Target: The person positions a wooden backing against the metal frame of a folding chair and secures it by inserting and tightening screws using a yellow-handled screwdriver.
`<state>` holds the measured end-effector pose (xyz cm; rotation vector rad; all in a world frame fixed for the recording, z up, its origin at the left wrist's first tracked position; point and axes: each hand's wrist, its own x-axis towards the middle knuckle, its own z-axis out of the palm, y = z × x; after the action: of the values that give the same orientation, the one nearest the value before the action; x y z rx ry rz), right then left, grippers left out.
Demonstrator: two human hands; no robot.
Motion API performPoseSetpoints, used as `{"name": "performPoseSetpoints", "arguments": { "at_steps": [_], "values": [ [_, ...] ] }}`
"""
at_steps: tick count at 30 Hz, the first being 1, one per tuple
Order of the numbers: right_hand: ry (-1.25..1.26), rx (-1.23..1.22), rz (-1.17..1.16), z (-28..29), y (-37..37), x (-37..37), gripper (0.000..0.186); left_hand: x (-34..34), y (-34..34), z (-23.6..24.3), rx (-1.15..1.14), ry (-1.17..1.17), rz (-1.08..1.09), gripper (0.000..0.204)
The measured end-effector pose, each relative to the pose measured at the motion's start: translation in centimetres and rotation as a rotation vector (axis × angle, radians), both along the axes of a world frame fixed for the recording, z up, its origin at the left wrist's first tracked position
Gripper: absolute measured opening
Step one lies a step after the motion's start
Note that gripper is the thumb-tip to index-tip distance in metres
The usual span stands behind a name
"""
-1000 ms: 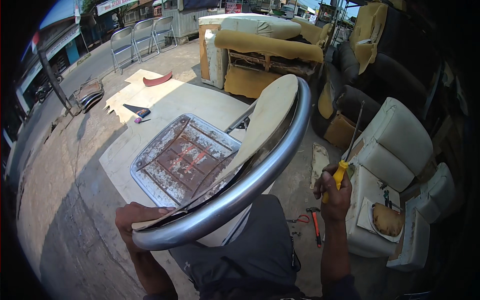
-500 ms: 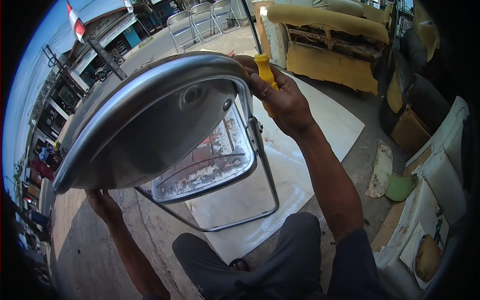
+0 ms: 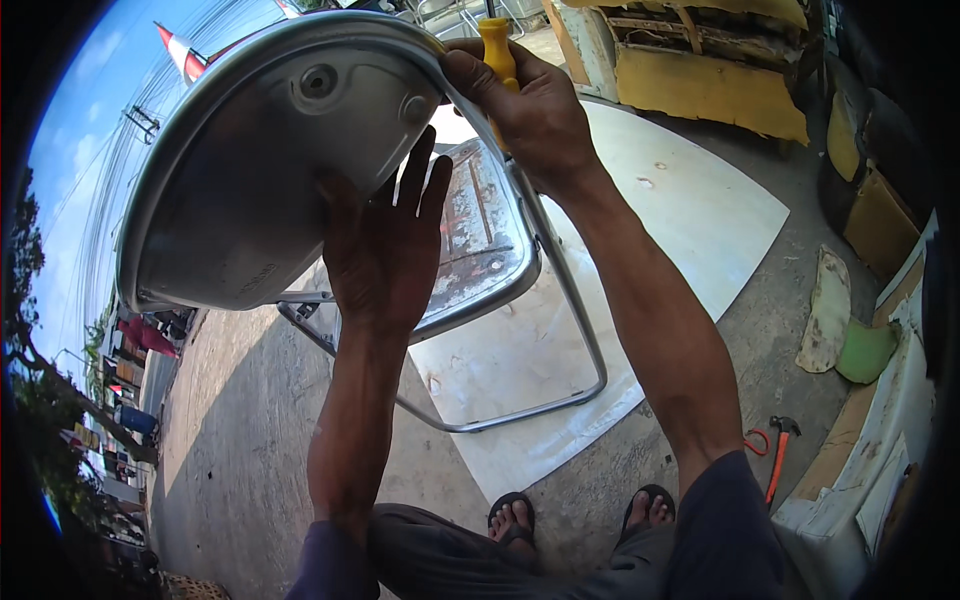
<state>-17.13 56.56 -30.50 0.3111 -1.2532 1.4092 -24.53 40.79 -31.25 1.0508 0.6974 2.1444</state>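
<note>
A steel curved chair backrest (image 3: pixel 240 170) is raised at upper left, its metal side toward me with a round holed recess near the top. My left hand (image 3: pixel 385 235) is under it, fingers spread and pointing up, thumb against the metal. My right hand (image 3: pixel 535 120) grips a yellow-handled screwdriver (image 3: pixel 495 50) upright beside the backrest's right end and tube. Behind and below are the chair's rusty metal seat (image 3: pixel 470 230) and tubular frame (image 3: pixel 585 360).
A white sheet (image 3: pixel 700 230) lies under the chair. Torn yellow-foam seats (image 3: pixel 710 90) stand behind, pale seat pieces (image 3: pixel 865 470) at right. A hammer (image 3: pixel 780 450), red-handled tool (image 3: pixel 757 440) and foam scraps (image 3: pixel 860 350) lie on the concrete (image 3: pixel 230 420). Street and distant people at left.
The backrest has turned to show its metal side and risen. My left hand moved from its outer edge to under its middle, fingers spreading. My right hand brought the screwdriver up to the tube.
</note>
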Motion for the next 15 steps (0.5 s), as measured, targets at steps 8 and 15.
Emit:
{"name": "performPoseSetpoints", "arguments": {
  "at_steps": [8,15],
  "values": [
    [-0.038,-0.022,-0.023,-0.1,-0.3,-0.2,0.034,-1.8,1.1,-0.2,0.177,0.094,0.070,0.063],
    [-0.043,-0.029,-0.009,-0.1,0.1,-0.3,0.039,-1.7,1.6,0.2,0.203,0.226,0.149,0.065]
  ]
}}
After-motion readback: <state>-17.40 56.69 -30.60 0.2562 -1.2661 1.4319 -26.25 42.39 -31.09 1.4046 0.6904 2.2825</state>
